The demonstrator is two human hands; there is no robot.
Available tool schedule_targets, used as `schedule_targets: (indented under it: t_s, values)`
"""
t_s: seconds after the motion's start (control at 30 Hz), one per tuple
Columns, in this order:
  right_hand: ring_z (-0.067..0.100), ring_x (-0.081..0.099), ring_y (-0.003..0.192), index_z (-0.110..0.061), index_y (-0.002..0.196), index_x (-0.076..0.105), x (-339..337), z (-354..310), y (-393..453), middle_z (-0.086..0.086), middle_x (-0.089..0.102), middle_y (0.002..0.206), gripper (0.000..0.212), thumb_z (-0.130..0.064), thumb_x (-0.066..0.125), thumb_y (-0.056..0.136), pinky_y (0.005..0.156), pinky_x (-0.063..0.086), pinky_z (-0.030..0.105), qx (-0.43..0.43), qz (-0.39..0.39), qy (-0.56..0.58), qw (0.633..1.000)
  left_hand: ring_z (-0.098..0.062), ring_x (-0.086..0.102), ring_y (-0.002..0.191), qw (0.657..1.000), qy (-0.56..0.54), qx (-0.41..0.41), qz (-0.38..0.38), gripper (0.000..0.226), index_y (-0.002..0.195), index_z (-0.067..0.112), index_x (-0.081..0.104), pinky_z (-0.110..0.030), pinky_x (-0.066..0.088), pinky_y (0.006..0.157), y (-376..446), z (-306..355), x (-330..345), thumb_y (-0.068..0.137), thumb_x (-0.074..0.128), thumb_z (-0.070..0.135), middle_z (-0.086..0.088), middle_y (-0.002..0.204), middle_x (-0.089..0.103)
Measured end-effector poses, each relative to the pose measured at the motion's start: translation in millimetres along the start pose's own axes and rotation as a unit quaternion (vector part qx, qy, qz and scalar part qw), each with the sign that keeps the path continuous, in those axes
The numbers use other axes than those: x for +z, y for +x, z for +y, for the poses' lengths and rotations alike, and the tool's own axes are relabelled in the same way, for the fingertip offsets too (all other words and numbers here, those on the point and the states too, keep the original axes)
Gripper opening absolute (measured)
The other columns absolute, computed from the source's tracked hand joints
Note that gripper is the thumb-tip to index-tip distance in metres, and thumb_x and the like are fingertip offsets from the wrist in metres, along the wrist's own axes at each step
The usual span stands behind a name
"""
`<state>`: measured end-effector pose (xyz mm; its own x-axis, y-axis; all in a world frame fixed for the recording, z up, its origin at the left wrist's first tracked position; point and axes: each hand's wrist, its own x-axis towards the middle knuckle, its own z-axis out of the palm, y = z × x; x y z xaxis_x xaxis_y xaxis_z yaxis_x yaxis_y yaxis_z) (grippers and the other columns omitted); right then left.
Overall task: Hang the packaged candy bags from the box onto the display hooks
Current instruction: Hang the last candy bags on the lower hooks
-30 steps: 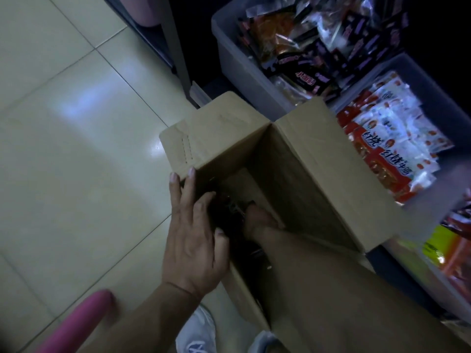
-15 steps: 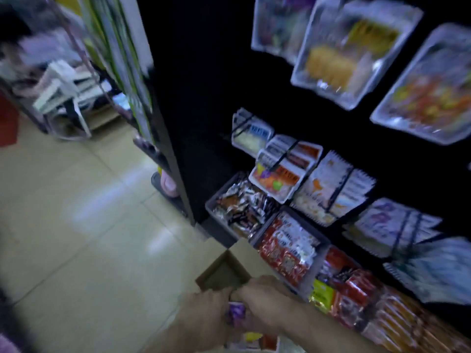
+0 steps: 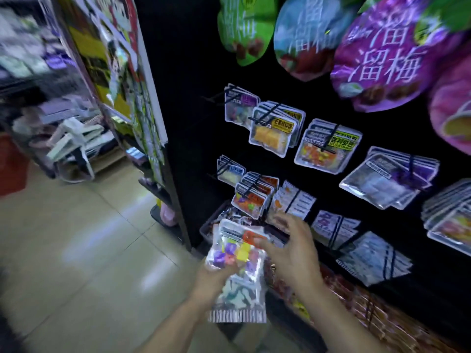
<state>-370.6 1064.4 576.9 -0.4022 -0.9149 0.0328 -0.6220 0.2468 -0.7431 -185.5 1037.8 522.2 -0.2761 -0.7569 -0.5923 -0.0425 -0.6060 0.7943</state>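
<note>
Shop aisle, dark pegboard display w/ hooks (image 3: 262, 118). Candy bags (image 3: 235, 263): small stack at chest height, long axis roughly upright, header end toward display. Left hand (image 3: 216, 276) clamped under stack; right hand (image 3: 288, 250) pinching top bag's upper edge. Matching hung packs (image 3: 251, 200) just above, right hand nearer.

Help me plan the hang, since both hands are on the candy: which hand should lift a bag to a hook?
Probably the right hand: it lies atop the candy bags, nearest the display hooks, fingers at the top bag's upper edge. The left hand supports the stack from below.
</note>
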Motion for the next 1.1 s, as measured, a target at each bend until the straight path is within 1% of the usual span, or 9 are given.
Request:
schedule_targets:
  t_s: [0.13,0.3,0.43,0.53,0.63,0.77,0.83,0.97,1.1]
  values:
    - [0.011,0.066,0.093,-0.035,0.105,0.06,3,12,-21,-0.007,0.066,0.104,0.042,-0.057,0.08,0.076,0.075,0.052,0.027,0.168,-0.057,0.096,0.98,-0.038,0.078,0.079,0.999,-0.03,-0.019,0.039,0.05,0.109,0.01,0.072,-0.05,0.064,0.075,-2,7,7,0.069,0.09,0.035,-0.018,0.09,0.08]
    - [0.013,0.07,0.078,-0.029,0.091,0.067,10,18,0,-0.005,0.072,0.084,0.033,-0.052,0.085,0.076,0.076,0.055,0.037,0.202,-0.082,0.161,0.963,-0.03,0.079,0.073,0.999,0.031,-0.003,0.025,0.05,0.108,0.008,0.072,-0.037,0.063,0.066,7,12,15,0.071,0.09,0.036,-0.013,0.084,0.08]
    - [0.015,0.057,0.07,-0.011,0.073,0.058,8,32,43,0.008,0.064,0.074,0.028,-0.019,0.08,0.088,0.067,0.044,0.024,0.219,-0.069,0.214,0.95,-0.032,0.079,0.082,0.998,0.062,-0.029,0.009,0.05,0.111,0.009,0.071,-0.043,0.065,0.075,22,14,11,0.071,0.092,0.031,-0.013,0.091,0.081]
    - [0.015,0.057,0.069,-0.013,0.083,0.054,-1,40,83,0.0,0.062,0.073,0.023,-0.009,0.074,0.092,0.065,0.043,0.024,0.2,-0.038,0.189,0.961,-0.031,0.079,0.078,0.996,0.052,-0.04,0.067,0.046,0.111,0.005,0.071,-0.035,0.062,0.064,31,10,9,0.072,0.09,0.023,-0.012,0.088,0.081]
    - [0.017,0.065,0.083,-0.025,0.121,0.054,2,45,109,0.0,0.066,0.101,0.028,-0.011,0.064,0.099,0.063,0.048,0.028,0.163,-0.122,0.093,0.975,-0.033,0.078,0.065,0.98,-0.027,-0.067,0.185,0.034,0.105,0.002,0.069,-0.037,0.06,0.051,35,7,3,0.08,0.087,0.016,-0.015,0.078,0.079]
    - [0.021,0.067,0.069,-0.02,0.142,0.059,26,44,127,0.003,0.071,0.097,0.04,-0.019,0.055,0.103,0.057,0.049,0.027,0.101,-0.202,-0.104,0.969,-0.028,0.074,0.052,0.963,-0.074,-0.074,0.25,0.029,0.101,0.004,0.065,-0.035,0.057,0.042,43,10,-10,0.083,0.084,0.016,-0.011,0.066,0.077]
    - [0.022,0.067,0.066,-0.015,0.142,0.059,40,38,136,0.006,0.072,0.093,0.041,-0.023,0.055,0.103,0.056,0.051,0.027,0.093,-0.204,-0.135,0.965,-0.026,0.074,0.051,0.965,-0.074,-0.066,0.242,0.027,0.101,0.004,0.066,-0.032,0.056,0.04,51,16,-16,0.084,0.084,0.015,-0.01,0.067,0.077]
    - [0.033,0.07,0.095,-0.003,0.123,0.067,62,34,158,0.017,0.072,0.11,0.028,-0.009,0.057,0.098,0.068,0.052,0.032,0.094,-0.205,-0.228,0.947,-0.029,0.076,0.058,0.972,-0.068,-0.064,0.217,0.033,0.106,0.001,0.065,-0.03,0.056,0.043,70,30,-32,0.082,0.084,0.014,-0.013,0.075,0.079]
    - [0.027,0.062,0.073,-0.008,0.118,0.071,78,38,178,0.011,0.066,0.085,0.028,-0.003,0.056,0.095,0.06,0.047,0.031,0.115,-0.188,-0.246,0.944,-0.027,0.076,0.057,0.979,-0.064,-0.07,0.181,0.031,0.107,0.001,0.065,-0.027,0.054,0.041,83,46,-48,0.083,0.082,0.013,-0.012,0.075,0.079]
